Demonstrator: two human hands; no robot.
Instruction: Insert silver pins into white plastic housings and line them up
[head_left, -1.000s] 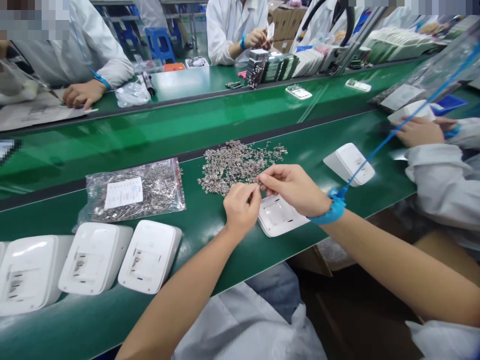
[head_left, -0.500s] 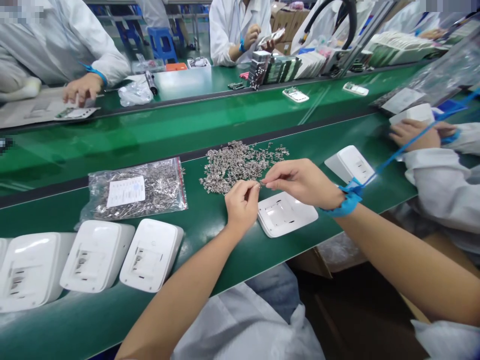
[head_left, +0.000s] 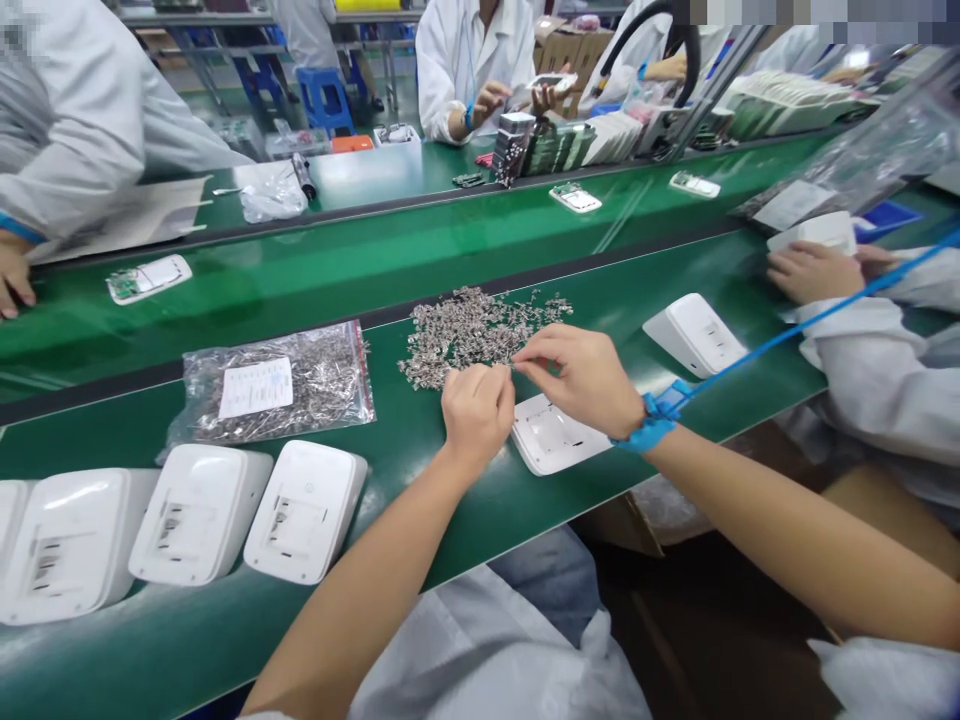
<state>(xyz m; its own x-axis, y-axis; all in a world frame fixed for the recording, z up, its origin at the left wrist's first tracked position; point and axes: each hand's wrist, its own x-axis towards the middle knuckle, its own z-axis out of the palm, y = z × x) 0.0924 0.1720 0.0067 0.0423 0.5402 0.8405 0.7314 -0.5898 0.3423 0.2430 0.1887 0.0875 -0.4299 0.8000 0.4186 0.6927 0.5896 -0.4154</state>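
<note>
Left hand (head_left: 478,412) and right hand (head_left: 586,375) press thumb to finger, perhaps on something tiny, beside loose metal pieces (head_left: 469,335) and above a white plastic housing (head_left: 541,440).

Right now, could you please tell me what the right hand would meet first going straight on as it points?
Probably the left hand, close in front of it, then the pile of small metal parts; depth is unclear.

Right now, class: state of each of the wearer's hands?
Left hand: pinched closed; anything held is hidden.
Right hand: pinched closed; anything held is too small to tell.
</note>
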